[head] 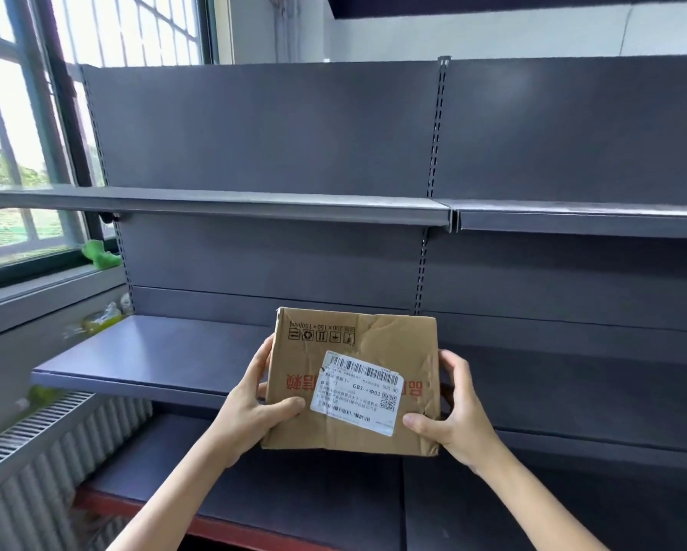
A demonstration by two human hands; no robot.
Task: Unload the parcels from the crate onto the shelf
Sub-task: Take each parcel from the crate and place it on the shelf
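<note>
A crumpled brown cardboard parcel (373, 344) with a white shipping label and red print is held up in front of the dark grey shelf unit. My left hand (250, 407) grips its left side, thumb on the front face. My right hand (453, 415) grips its right side, thumb on the lower front. The parcel hangs just in front of and above the middle shelf (155, 351), which is bare. The crate is out of view.
An upper shelf (254, 204) and a lower shelf (294, 499) are bare too. A window (12, 153) and its sill lie to the left, with a green object (101, 254) on the sill. A ribbed radiator (44, 463) stands at lower left.
</note>
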